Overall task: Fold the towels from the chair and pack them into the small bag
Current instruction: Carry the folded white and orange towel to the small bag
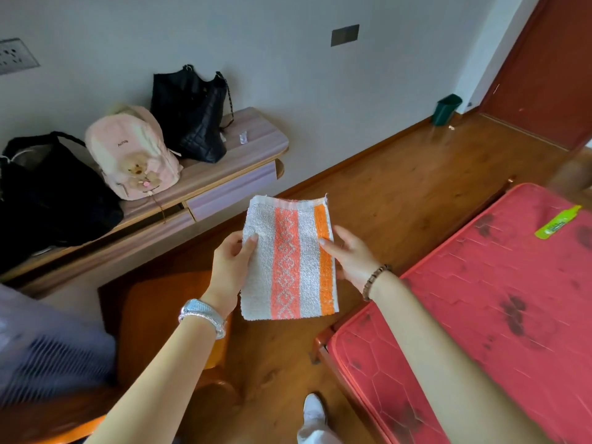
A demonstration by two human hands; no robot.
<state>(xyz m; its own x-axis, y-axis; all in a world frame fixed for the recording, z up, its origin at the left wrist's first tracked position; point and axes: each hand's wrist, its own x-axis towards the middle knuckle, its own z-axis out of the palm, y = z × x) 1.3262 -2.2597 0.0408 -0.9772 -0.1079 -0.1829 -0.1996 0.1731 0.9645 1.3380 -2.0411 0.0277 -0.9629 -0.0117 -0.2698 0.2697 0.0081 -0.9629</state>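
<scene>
Wooden floor (pixel 400 187) lies beneath the folded towel (pixel 288 261), pinched mid-air at its side edges by left grip (pixel 230 261) and right grip (pixel 352 254); letting go one side to reach the counter (pixel 256 136) could spill the fold open.

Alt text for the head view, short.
Two hands hold a small white-and-orange striped towel in the air, the left hand gripping its left edge, the right hand its right edge. Behind, a desk carries a pink backpack between two black bags; a red mattress lies at right.
</scene>
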